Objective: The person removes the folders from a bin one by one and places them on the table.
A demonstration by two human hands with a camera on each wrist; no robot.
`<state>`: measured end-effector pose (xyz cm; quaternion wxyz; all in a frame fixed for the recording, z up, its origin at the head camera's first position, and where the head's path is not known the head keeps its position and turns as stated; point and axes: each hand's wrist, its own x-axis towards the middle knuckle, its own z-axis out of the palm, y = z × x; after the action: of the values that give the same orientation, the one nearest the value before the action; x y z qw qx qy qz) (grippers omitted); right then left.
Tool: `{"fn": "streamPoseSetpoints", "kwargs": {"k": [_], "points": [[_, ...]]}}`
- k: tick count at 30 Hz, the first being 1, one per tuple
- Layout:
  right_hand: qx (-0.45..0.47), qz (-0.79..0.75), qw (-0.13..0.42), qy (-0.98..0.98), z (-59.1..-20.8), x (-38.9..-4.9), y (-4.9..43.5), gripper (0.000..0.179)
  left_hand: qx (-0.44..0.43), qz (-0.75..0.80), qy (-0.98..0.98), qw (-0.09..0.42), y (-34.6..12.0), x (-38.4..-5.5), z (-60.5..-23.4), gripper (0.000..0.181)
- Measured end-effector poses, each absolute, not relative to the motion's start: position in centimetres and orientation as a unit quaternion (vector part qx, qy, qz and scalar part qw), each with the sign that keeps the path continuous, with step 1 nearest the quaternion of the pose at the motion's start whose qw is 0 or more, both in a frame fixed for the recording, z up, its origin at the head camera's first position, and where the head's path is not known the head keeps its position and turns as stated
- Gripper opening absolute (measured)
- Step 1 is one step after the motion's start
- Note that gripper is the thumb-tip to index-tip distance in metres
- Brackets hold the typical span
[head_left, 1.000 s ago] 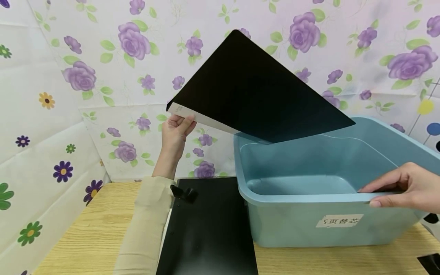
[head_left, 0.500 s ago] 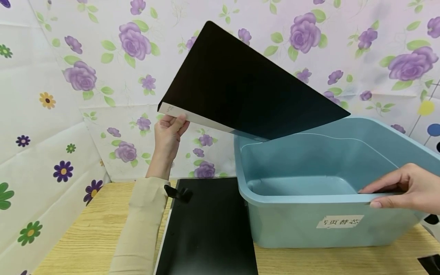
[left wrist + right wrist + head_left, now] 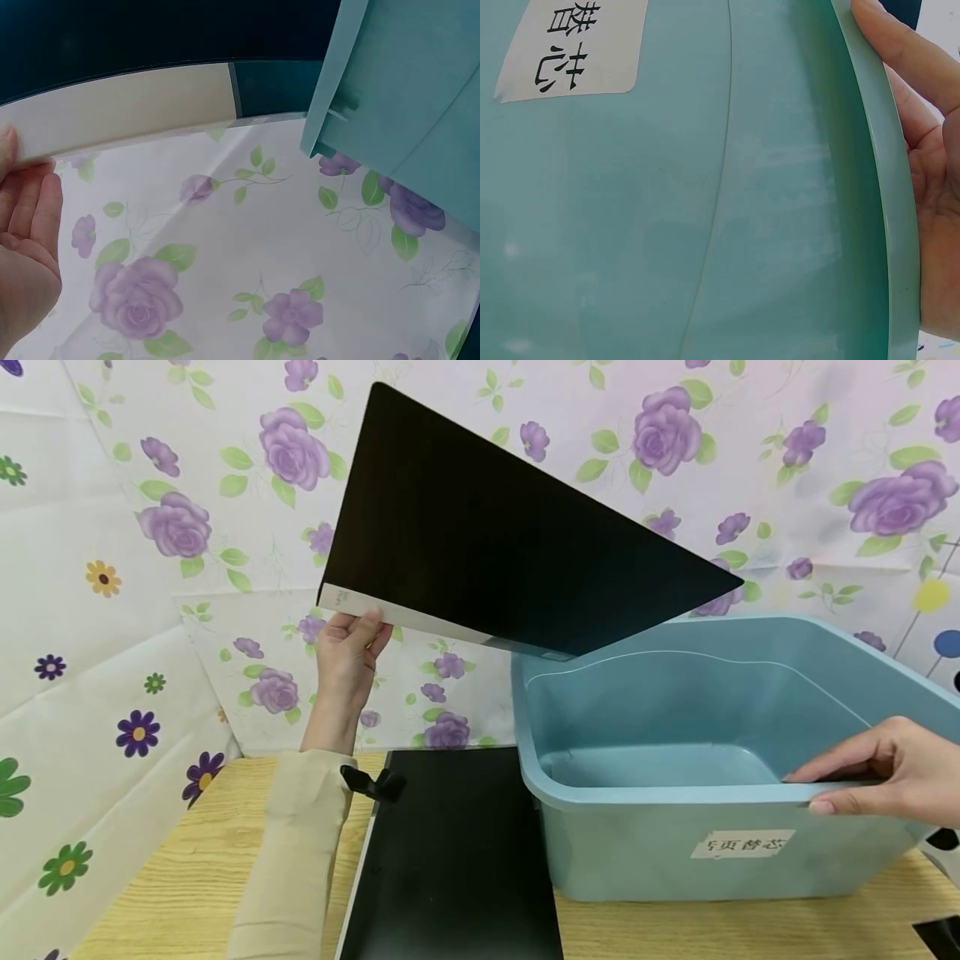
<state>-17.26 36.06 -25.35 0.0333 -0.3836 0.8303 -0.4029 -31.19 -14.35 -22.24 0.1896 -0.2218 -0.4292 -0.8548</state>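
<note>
While the left hand (image 3: 347,660) holds a black folder (image 3: 510,527) up in the air, the right hand (image 3: 900,777) is gripping a blue-green plastic bin (image 3: 630,852) at its front rim. The left hand is closed only a little: the thumb is on the near face of the white spine strip (image 3: 423,623), close to its upper left end, and the fingers are behind it, so that the strip is pinched between them. The folder is tilted, with its broad black cover toward the head camera, and its lower end is at the bin's back left corner; I cannot tell if it touches the rim there.

The right hand is half closed around the rim, with the thumb on the outside and the fingers over the inner side. The bin stands upright on the wooden desk (image 3: 172,852). Inside it, one sees the smooth walls and the far part of the bottom; the near part is hidden by the front wall. A white label (image 3: 742,844) with Chinese characters is stuck on this front wall.

Just beside the bin, to the left, a second black folder (image 3: 457,860) lies flat on the desk, with a pale edge along its left side.
</note>
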Motion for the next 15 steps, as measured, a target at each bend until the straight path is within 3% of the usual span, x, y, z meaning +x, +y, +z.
{"fn": "streamPoseSetpoints", "kwargs": {"k": [15], "points": [[-0.387, -0.402, 0.038, 0.829, -25.4, -17.4, 36.2, 0.045, -0.231, -0.872, -0.386, 0.191, -16.0, -31.0, -22.2, 0.012]]}}
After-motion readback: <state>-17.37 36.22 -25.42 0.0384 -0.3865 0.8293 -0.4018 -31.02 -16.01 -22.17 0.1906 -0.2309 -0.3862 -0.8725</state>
